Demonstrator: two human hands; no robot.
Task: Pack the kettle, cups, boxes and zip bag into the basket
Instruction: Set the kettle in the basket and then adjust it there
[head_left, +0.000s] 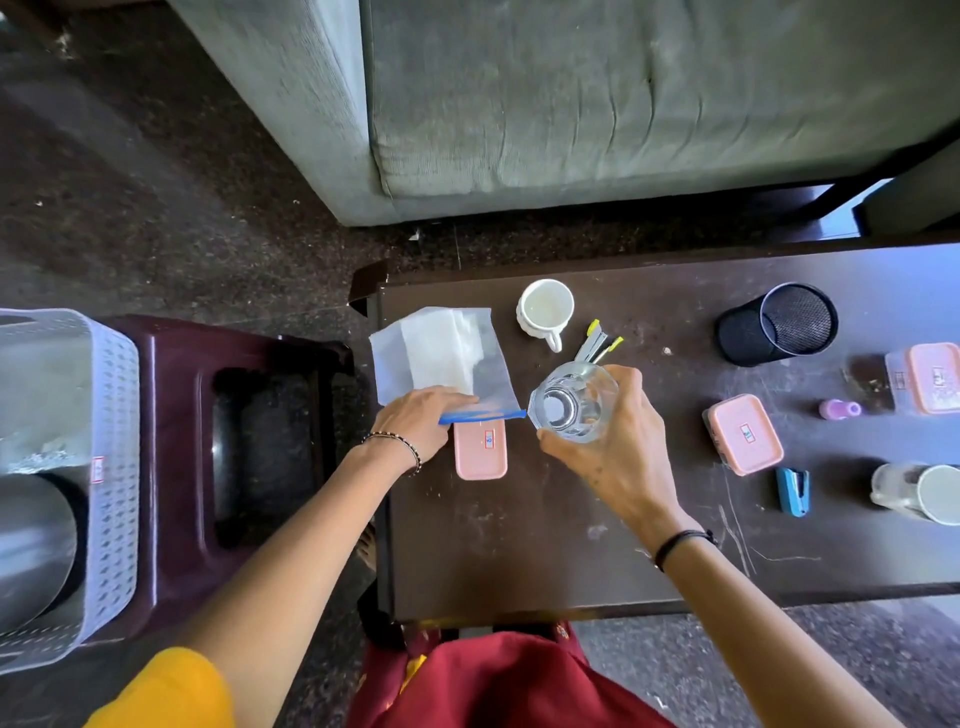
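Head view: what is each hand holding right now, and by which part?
Right hand grips the clear drinking glass round its side wall. Left hand pinches the clear plastic zip bag at its blue zip edge.

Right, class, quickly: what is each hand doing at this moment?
Left hand: holds the clear plastic blue-zipped bag.
Right hand: grips the clear glass cup.

Forearms uncovered.

Wrist behind left hand (415, 423), centre-left of frame: beaded bracelet (396, 446), small dark and pale beads, two thin strands.

Wrist behind right hand (613, 460), right of centre: thin black cord band (681, 541), small knot at one side.

Lower left corner: yellow sleeve (166, 693), plain, short.

Bottom centre: dark red garment (498, 686), a few small yellow printed marks.
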